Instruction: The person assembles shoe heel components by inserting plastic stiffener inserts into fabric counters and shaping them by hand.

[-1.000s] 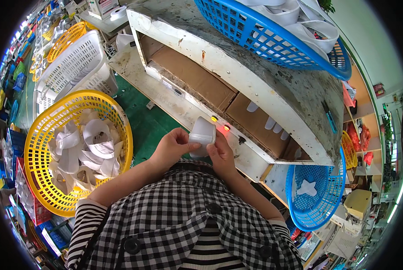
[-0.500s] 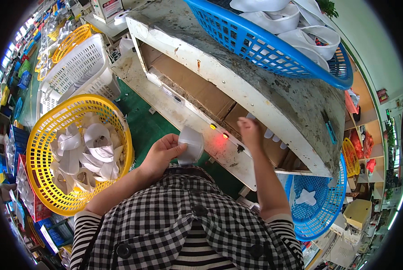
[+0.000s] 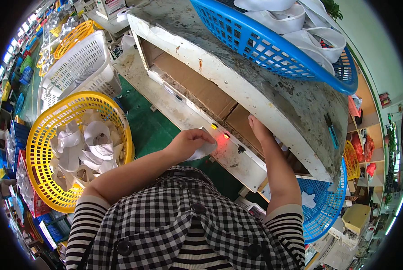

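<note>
My left hand is closed on a curved white fabric piece, held over the edge of a dirty white board. My right hand reaches into the cardboard-lined shelf beneath the worktop. Its fingers are partly hidden at the worktop's edge, so I cannot make out whether it holds anything. A yellow and a red button sit on the board between my hands, with a red glow around the red one.
At my left stands a yellow basket of white fabric pieces, behind it a white basket. A blue basket with long white pieces rests on the worktop. Another blue basket is low at right. A cutter-like blue tool lies nearby.
My left hand has moved right with the white fabric piece and turned it lower. My right hand has moved slightly right and deeper toward the shelf under the worktop edge.
</note>
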